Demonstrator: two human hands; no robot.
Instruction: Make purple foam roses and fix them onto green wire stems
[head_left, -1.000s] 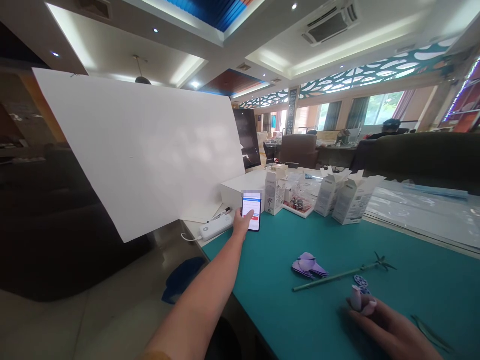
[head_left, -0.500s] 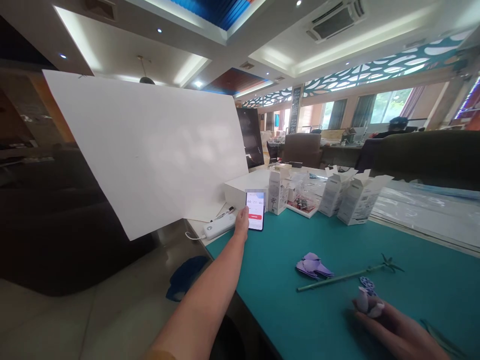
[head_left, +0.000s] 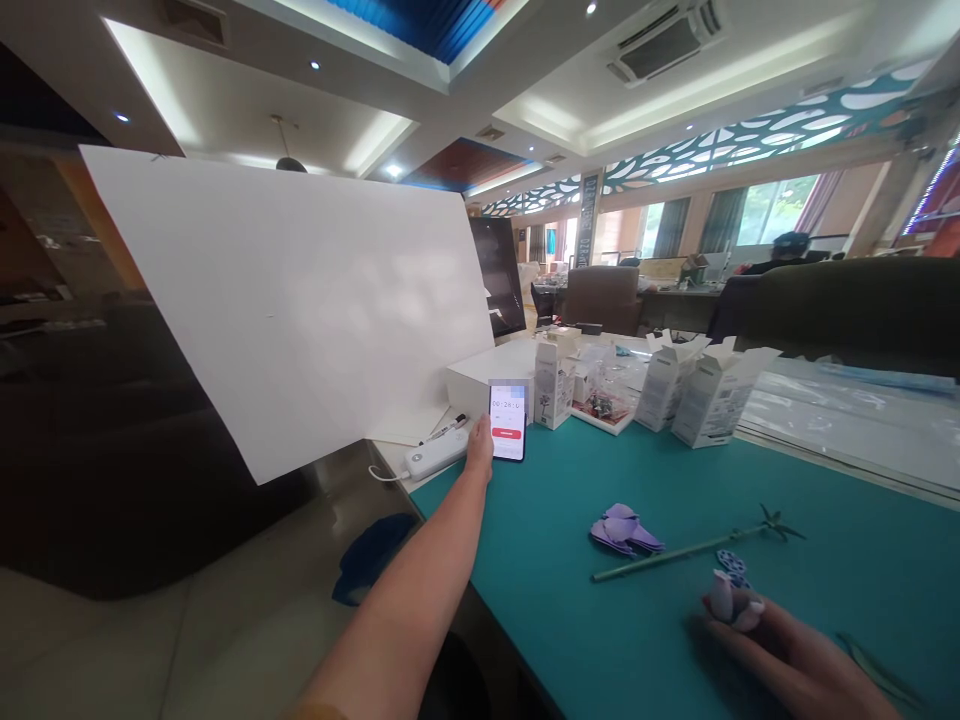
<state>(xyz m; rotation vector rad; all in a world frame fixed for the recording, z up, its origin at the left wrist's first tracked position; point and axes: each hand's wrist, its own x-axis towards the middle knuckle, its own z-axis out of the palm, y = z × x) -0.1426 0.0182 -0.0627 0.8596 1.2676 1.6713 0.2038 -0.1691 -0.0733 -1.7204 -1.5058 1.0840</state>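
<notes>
My left hand (head_left: 480, 450), arm stretched far forward, is closed around the left edge of a phone (head_left: 508, 425). The phone stands upright in front of a white box, its screen showing timer digits and a red button. At the lower right my right hand (head_left: 780, 645) pinches a small pale lilac petal piece (head_left: 733, 603). Just beyond it lie small purple lattice-like discs (head_left: 731, 564). A green flower stem (head_left: 675, 556) with a leafy star-shaped end lies farther off, beside a stack of purple petals (head_left: 624, 530). A green leaf piece (head_left: 874, 665) is partly hidden by my right hand.
A teal mat (head_left: 540, 530) covers the table. Opened white cartons (head_left: 716, 400), a tray of bagged parts (head_left: 604, 410) and a white box (head_left: 472, 380) line the back. A white power strip (head_left: 435, 453) lies left; a large white board (head_left: 300, 310) stands beyond. A person sits far off.
The digits on the phone's screen have changed. Both hands keep their holds on the phone and the petal piece. The whole view has shifted very slightly.
</notes>
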